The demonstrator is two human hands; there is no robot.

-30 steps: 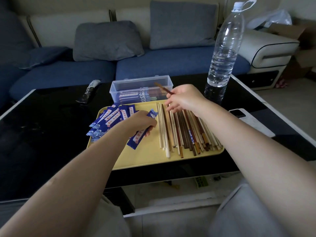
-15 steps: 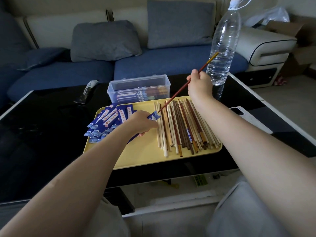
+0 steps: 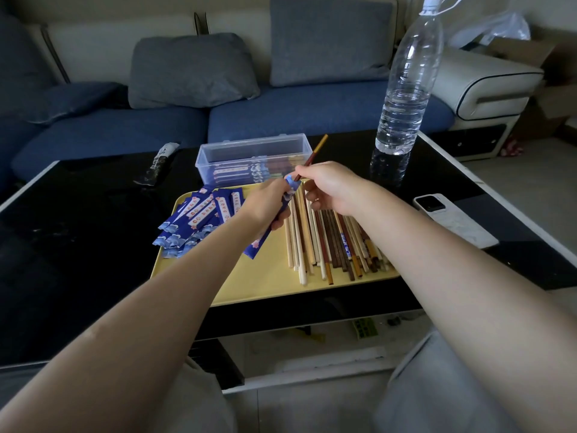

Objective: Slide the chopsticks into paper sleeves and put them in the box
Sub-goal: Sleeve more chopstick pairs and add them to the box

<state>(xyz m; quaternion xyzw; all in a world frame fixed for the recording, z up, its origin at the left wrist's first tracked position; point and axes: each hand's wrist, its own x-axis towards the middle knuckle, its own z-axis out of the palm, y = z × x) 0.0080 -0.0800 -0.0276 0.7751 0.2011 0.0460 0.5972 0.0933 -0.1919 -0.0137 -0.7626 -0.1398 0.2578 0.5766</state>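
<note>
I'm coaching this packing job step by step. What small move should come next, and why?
Probably push the reddish chopstick down into the blue sleeve: the right hand pinches it with its lower tip at the sleeve's open top, which the left hand holds above the yellow tray.

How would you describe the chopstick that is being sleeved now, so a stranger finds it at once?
Start at the yellow tray on the black table, before the clear box. Above its far edge the right hand pinches one reddish-brown chopstick with a tan end. Unlike those lying flat, it is raised, pointing into the blue sleeve.
</note>
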